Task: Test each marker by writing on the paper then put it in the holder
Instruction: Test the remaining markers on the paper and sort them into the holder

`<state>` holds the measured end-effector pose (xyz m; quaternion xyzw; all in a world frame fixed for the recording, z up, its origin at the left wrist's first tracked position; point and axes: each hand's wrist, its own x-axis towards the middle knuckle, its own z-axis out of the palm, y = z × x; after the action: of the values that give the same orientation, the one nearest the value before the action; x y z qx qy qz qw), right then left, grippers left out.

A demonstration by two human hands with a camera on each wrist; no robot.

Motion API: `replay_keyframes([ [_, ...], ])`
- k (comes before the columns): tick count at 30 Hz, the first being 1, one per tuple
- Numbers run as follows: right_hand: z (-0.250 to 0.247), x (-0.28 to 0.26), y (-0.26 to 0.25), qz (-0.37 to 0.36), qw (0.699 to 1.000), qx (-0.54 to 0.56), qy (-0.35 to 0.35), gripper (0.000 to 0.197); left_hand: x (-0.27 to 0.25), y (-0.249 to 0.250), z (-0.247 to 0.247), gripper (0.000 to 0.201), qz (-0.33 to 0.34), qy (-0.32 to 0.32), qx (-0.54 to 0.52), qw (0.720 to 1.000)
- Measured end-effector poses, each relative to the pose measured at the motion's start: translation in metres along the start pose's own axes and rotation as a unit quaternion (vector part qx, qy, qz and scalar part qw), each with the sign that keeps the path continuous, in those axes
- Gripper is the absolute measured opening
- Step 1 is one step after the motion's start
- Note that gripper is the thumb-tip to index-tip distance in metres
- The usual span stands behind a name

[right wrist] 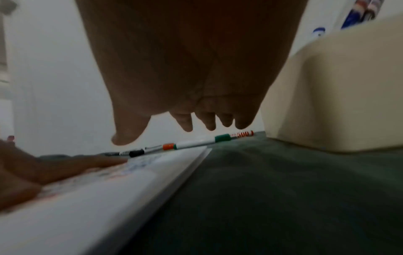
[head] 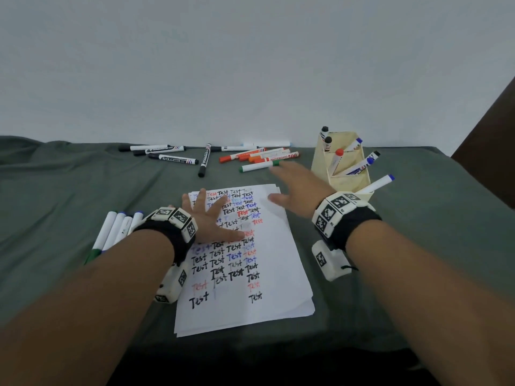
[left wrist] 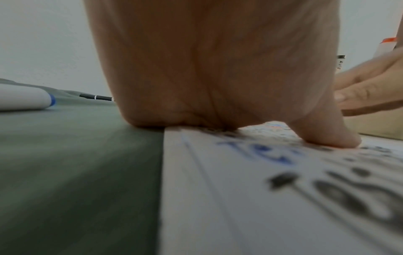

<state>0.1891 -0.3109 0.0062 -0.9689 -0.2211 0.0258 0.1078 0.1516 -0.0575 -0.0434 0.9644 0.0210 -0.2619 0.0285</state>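
My left hand (head: 207, 218) lies flat, fingers spread, pressing the paper (head: 267, 274) at frame centre. My right hand (head: 295, 185) hovers with fingers loosely extended and holds nothing — its wrist view shows the fingertips (right wrist: 187, 124) clear of the green marker (right wrist: 196, 143), which the blurred head view seems to deny. The holder (head: 348, 179) stands right of centre.

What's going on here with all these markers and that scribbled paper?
A person is testing markers. The left hand lies flat on the paper, which is covered in "Test" scrawls. The right hand is open, holding nothing, reaching toward the green marker among loose ones at the back. Several markers already stand in the holder.
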Motion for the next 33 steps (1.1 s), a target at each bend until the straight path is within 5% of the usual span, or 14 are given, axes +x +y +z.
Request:
replay_keyframes([
  [4,0.026,0.013,-0.005,0.067,0.988,-0.036,-0.131,0.099,0.001,0.001,0.001,0.135,-0.005,-0.002,0.007,1.000],
  [15,0.058,0.017,-0.005,0.116,0.975,-0.066,-0.178,0.129,0.003,0.000,-0.031,0.130,-0.022,-0.084,0.038,0.995],
  [20,0.056,0.016,-0.006,0.120,0.974,-0.047,-0.186,0.126,0.032,0.019,-0.082,0.103,-0.005,0.035,0.135,0.990],
  [25,0.049,0.012,-0.010,0.127,0.973,-0.038,-0.188,0.117,0.072,0.031,-0.107,0.049,0.042,0.178,0.115,0.976],
  [33,0.050,0.017,-0.009,0.134,0.975,-0.017,-0.174,0.115,0.118,0.047,-0.097,0.040,0.109,0.215,0.138,0.961],
])
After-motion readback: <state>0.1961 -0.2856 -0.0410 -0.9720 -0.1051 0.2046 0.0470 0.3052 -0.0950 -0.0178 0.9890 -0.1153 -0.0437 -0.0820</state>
